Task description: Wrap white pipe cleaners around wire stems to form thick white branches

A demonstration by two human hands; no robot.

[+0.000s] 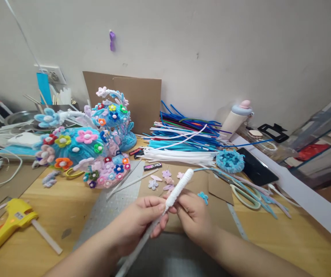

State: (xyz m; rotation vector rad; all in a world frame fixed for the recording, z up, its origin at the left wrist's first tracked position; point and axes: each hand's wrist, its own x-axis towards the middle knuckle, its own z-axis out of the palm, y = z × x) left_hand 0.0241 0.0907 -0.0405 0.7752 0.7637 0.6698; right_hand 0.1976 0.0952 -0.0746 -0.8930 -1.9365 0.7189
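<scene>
Between my two hands is a white pipe cleaner (179, 187), wound into a thick coil at its upper part, with a straight tail running down toward me. A thin blue stem pokes out of the coil's top. My left hand (146, 217) pinches the lower end of the coil between thumb and fingers. Curled behind the coil, my right hand (192, 215) grips it from the other side; some of its fingers are hidden. Small pastel felt-like flowers (168, 181) lie on cardboard just beyond, and a blue one (203, 197) lies right of my right hand.
Decorated blue flower pieces (77, 148) stand at the left, above a yellow glue gun (18, 215). Stacked pipe cleaners (182, 144) lie at the back. Scissors (244, 196), a phone (257, 167), a blue fuzzy disc (230, 161) and a bottle (236, 119) are at the right.
</scene>
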